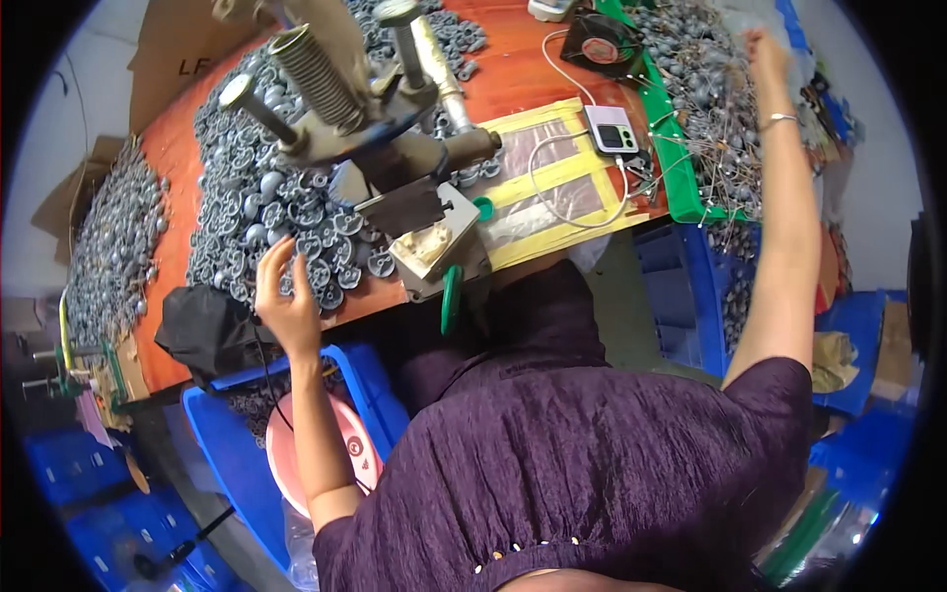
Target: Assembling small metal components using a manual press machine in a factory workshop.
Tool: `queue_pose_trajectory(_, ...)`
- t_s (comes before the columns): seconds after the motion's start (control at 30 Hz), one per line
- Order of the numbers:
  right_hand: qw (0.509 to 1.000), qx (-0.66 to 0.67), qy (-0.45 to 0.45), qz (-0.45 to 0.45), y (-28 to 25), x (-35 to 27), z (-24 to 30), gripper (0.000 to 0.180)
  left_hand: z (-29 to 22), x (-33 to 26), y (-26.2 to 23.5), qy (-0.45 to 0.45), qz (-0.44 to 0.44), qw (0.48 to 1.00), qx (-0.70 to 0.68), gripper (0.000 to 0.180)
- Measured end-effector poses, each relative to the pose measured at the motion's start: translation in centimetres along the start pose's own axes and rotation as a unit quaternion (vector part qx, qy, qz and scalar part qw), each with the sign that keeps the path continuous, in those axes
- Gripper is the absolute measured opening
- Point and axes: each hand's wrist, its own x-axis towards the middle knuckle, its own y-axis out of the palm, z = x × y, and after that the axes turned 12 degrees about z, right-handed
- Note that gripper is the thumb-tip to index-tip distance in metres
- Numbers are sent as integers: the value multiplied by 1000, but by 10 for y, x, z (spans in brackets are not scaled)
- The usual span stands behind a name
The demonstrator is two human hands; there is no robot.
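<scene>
My left hand (287, 301) is at the table's front edge, beside a heap of round grey plastic caps (306, 212). Its thumb and fingers are apart, and nothing shows between them. Far to the right, my right hand (768, 61) reaches over a green tray (679, 178) piled with grey bulb-shaped parts with thin wires (705, 89). Its fingers look curled together; whatever they hold is too small to make out. Between my hands stands a metal bench press (395, 158) with a coiled spring, a pale block (424, 249) at its base and a green-handled lever (452, 299).
A phone (612, 130) with a white cable lies beside yellow-taped sheets (547, 178). A small black fan (600, 47) stands behind it. Below the table sit a blue bin (232, 464) with a pink basin (288, 444), and a black bag (202, 331) hangs at the edge.
</scene>
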Motion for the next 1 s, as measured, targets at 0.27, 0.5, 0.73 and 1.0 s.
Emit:
queue_pose_trajectory(0.27, 934, 170, -136, -282, -19, -35, 192, 32, -35, 36, 21, 91, 22, 976, 196, 28)
queue_pose_trajectory(0.5, 919, 97, 339, 176, 17, -65, 133, 22, -15, 7, 29, 57, 90, 923, 371, 20)
queue_pose_trajectory(0.73, 964, 261, -8, -50, -27, -14, 159, 24, -14, 6, 29, 59, -13, 996, 70, 32)
queue_pose_trajectory(1.0, 978, 100, 156, 94, -23, -34, 91, 24, -52, -36, 66, 17, 43, 991, -124, 26)
